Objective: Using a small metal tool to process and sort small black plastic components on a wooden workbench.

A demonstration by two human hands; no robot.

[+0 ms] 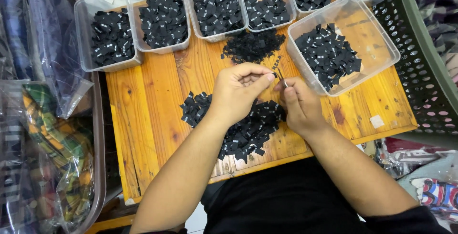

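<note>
Both forearms reach in from the near edge and meet over the orange wooden desk. The left hand is curled, thumb and forefinger pinching a small black woven label; the right hand pinches it from the right, above the loose pile of black labels.

Labels are all black with tiny white print, same in every clear tub. Table is orange-ish wood with dark knots. Basket is dull green, tray is brown, and the bagged cloth is green-yellow plaid.
</note>
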